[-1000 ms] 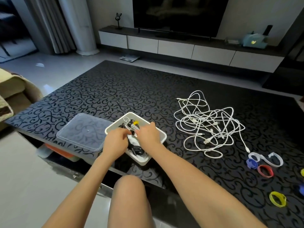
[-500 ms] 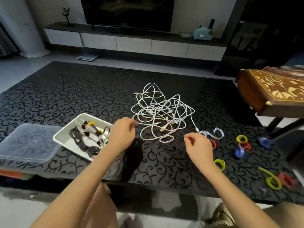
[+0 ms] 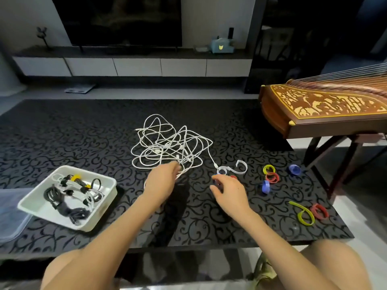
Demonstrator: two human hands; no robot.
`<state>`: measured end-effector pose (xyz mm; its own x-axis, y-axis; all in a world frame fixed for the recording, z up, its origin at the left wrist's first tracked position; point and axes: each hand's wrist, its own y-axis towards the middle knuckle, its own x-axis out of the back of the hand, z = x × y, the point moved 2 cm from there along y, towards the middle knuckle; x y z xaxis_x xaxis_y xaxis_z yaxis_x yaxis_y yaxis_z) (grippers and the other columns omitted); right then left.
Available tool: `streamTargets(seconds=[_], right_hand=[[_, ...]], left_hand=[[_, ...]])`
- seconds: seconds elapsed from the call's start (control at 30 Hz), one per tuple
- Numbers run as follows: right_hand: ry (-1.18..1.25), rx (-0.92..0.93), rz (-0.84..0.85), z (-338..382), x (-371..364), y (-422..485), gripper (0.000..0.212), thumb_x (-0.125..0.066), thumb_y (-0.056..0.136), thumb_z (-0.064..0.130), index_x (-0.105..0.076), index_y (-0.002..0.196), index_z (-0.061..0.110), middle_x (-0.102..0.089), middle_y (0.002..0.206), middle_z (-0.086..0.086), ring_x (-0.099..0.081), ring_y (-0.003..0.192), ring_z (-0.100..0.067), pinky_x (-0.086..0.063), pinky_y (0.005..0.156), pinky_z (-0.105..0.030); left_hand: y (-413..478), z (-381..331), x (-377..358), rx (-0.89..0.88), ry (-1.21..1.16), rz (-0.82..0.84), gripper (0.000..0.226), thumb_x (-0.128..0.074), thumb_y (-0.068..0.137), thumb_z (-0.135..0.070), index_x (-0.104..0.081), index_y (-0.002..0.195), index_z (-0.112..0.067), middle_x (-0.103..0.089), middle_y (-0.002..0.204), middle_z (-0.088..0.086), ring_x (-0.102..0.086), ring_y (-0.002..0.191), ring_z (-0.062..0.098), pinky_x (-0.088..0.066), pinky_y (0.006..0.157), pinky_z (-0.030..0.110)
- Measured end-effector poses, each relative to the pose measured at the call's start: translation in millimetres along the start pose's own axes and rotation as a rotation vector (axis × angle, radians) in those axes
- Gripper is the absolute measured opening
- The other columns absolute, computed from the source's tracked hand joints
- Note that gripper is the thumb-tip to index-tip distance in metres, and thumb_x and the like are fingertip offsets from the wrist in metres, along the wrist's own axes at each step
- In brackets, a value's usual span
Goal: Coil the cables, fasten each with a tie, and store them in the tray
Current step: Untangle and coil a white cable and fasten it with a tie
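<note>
Two bare knees frame the near edge of the black patterned table [image 3: 62, 132]. Over it, the left hand [image 3: 162, 181] reaches to the near edge of the white cables [image 3: 167, 145]. Its fingers are bunched among the nearest loops, but they are too blurred to tell whether they pinch a strand. The right hand [image 3: 228, 190] hangs just right of it, well clear of the tangle, with fingers loosely curled. Blue and red show at its fingertips, and I cannot tell if it holds them. The cables lie in one loose heap at mid-table, spread wider left to right. One strand trails right and nearward, its plug ending at a white tie [image 3: 240, 167]. The tray [image 3: 104, 203] sits to the left, set cornerwise, with tied cable bundles [image 3: 67, 206] inside and a clear lid [image 3: 10, 210] just beside it. Right of the hands, coloured ties [image 3: 272, 177] are scattered, with a yellow strip [image 3: 303, 214] nearer. Beyond the table's right corner stands a zither [image 3: 326, 107], and a TV [image 3: 117, 17] stands at the back.
</note>
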<state>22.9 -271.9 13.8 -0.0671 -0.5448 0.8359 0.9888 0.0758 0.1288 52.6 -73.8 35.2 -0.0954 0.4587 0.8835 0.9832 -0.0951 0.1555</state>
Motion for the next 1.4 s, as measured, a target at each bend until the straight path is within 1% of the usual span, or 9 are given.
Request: streamTargets(seconds=[0.13,0.27,0.47,0.7,0.83,0.93,1.07,1.2,1.4], right_hand=[[0.321,0.068,0.126,57.4,2.6,36.2,0.056,-0.062,0.090,0.030,-0.041,0.141,0.030,-0.057,0.110,0.005,-0.056,0.085,-0.012,-0.043,0.086,-0.026],[0.545,0.115,0.170,120.8,20.2,81.1,0.038,-0.062,0.091,0.022,-0.057,0.128,0.016,-0.056,0.089,0.004,-0.051,0.066,-0.011,-0.049,0.073,-0.035],[0.317,0.232,0.069,179.6,59.1,134.9,0.018,-0.061,0.090,0.030,-0.066,0.105,0.022,-0.057,0.085,0.005,-0.053,0.078,-0.013,-0.043,0.073,-0.026],[0.248,0.189,0.145,217.3,90.7,163.3,0.016,-0.076,0.075,0.026,-0.060,0.071,0.030,-0.068,0.096,0.004,-0.061,0.084,-0.015,-0.050,0.078,-0.032],[0.115,0.248,0.161,242.0,116.0,178.9,0.042,-0.078,0.074,0.023,-0.061,0.112,0.024,-0.057,0.117,0.002,-0.056,0.101,-0.015,-0.047,0.081,-0.030],[0.449,0.312,0.186,263.1,127.3,178.3,0.032,-0.066,0.087,0.016,-0.058,0.118,0.015,-0.061,0.081,-0.005,-0.059,0.057,-0.006,-0.045,0.046,-0.018],[0.566,0.237,0.083,285.5,149.7,179.9,0.028,-0.037,0.101,0.016,-0.057,0.083,0.008,-0.056,0.059,-0.009,-0.052,0.042,-0.012,-0.041,0.040,-0.020],[0.730,0.353,-0.122,306.7,215.0,181.2,0.033,-0.038,0.102,0.021,-0.058,0.078,0.010,-0.060,0.062,-0.010,-0.056,0.049,-0.014,-0.045,0.045,-0.020],[0.771,0.623,-0.354,349.6,290.3,161.3,0.029,-0.043,0.100,0.012,-0.059,0.076,0.011,-0.058,0.061,-0.011,-0.055,0.046,-0.014,-0.045,0.042,-0.016]], left_hand=[[18.3,-24.6,71.3,-0.083,-0.351,-0.152,0.017,-0.051,0.097,-0.019,-0.068,0.094,-0.016,-0.063,0.063,-0.001,-0.062,0.064,0.012,-0.045,0.067,0.021],[41.3,-50.2,140.8,-0.177,-0.535,-0.269,0.018,-0.052,0.097,-0.015,-0.069,0.100,-0.014,-0.055,0.056,-0.006,-0.051,0.048,0.003,-0.043,0.054,0.014],[66.0,-70.4,228.8,-0.227,-0.845,-0.488,0.019,-0.047,0.099,-0.018,-0.066,0.097,-0.019,-0.050,0.058,-0.010,-0.044,0.052,0.007,-0.040,0.061,0.034],[75.0,-72.7,305.9,-0.313,-1.101,-0.653,0.022,-0.044,0.101,-0.021,-0.065,0.098,-0.014,-0.038,0.048,-0.014,-0.035,0.048,0.004,-0.040,0.053,0.020],[71.1,-79.8,341.3,-0.456,-1.112,-0.698,0.022,-0.045,0.100,-0.026,-0.065,0.098,-0.015,-0.047,0.053,-0.015,-0.037,0.051,0.004,-0.043,0.056,0.020],[70.7,-87.9,353.1,-0.518,-0.984,-0.646,0.022,-0.047,0.099,-0.025,-0.067,0.098,-0.017,-0.051,0.056,-0.017,-0.037,0.053,0.004,-0.041,0.055,0.020],[71.6,-83.0,361.4,-0.459,-0.898,-0.694,0.019,-0.048,0.099,-0.025,-0.066,0.099,-0.023,-0.059,0.067,-0.021,-0.047,0.060,-0.001,-0.045,0.063,0.018],[74.6,-54.1,368.5,-0.311,-0.931,-0.750,0.018,-0.052,0.097,-0.023,-0.055,0.114,-0.028,-0.060,0.088,-0.005,-0.058,0.085,0.004,-0.049,0.079,0.020],[79.3,-44.1,339.8,-0.047,-0.957,-0.491,0.036,-0.033,0.098,-0.049,-0.059,0.109,-0.026,-0.060,0.115,0.006,-0.057,0.108,0.019,-0.049,0.088,0.034]])
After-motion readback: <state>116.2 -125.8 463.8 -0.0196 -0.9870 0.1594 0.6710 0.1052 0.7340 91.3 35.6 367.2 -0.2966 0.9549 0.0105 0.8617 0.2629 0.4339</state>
